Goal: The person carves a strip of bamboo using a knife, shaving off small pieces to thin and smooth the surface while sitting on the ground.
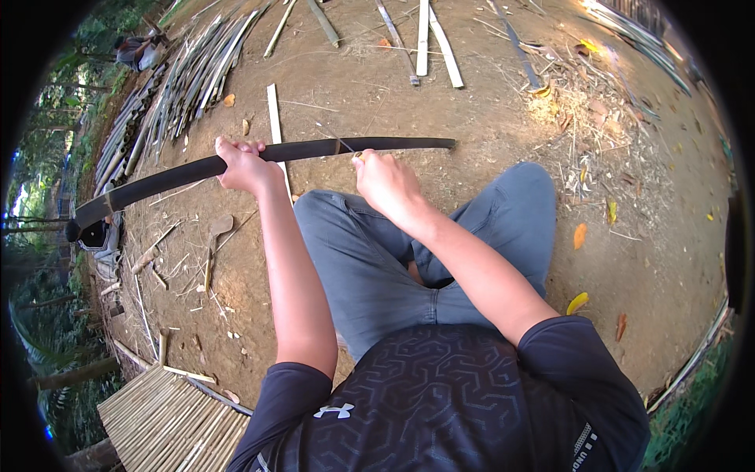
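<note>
A long, dark, gently curved strip (185,175) stretches across in front of my knees, its wider end at the far left. My left hand (245,167) is closed around its middle. A brown band (338,146) circles the strip between my two hands, and another band shows near the wide end. Just below the strip, my right hand (385,181) is closed in a pinch on a thin, pale, cord-like piece (334,134) that crosses the strip beside the band. Whether this piece is cord or wire cannot be made out.
A flat pale slat (274,118) lies on the dirt beyond my left hand. Long split poles (193,86) are heaped at the far left, with more slats (423,39) ahead. A slatted mat (169,417) is at lower left. Shavings and leaves (582,118) litter the right.
</note>
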